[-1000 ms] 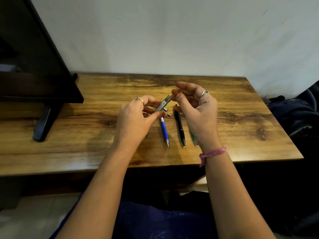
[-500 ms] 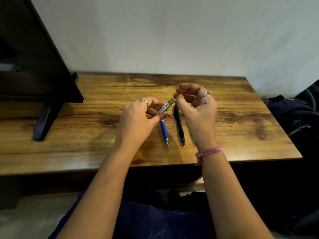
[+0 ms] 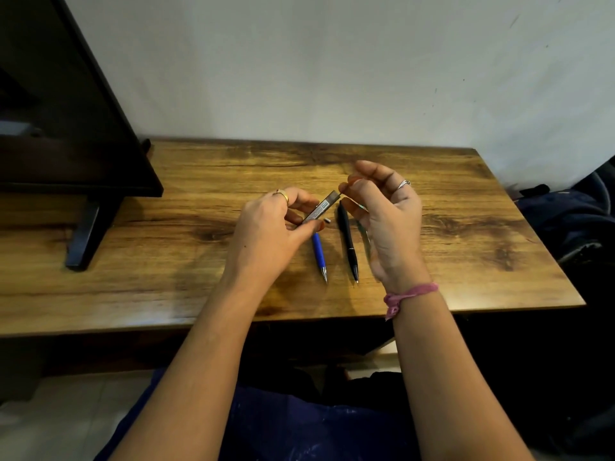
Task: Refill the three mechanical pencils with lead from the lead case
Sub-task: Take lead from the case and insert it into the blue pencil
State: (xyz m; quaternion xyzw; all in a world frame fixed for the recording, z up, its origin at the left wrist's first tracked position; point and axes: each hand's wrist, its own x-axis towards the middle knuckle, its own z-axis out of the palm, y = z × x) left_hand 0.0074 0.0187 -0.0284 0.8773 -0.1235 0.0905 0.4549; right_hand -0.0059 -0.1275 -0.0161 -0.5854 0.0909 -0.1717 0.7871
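The left hand (image 3: pixel 273 224) grips the lead case (image 3: pixel 320 207) between thumb and fingers, tilted, its open end up toward the right hand (image 3: pixel 382 207). The right hand's thumb and forefinger are pinched together at that open end; whether a lead sits between them is too fine to tell. Both hands hover above the table (image 3: pixel 166 261). Below the case lie the blue pencil (image 3: pixel 319 254) and, just right of it, the black pencil (image 3: pixel 347 237), apart, tips toward the near edge. A green pencil (image 3: pixel 366 232) shows partly behind the right hand. A small cap (image 3: pixel 327 220) lies just right of the case. Bare wood lies to the right, up to the table's edge; a dark stand (image 3: pixel 83 234) sits well left.
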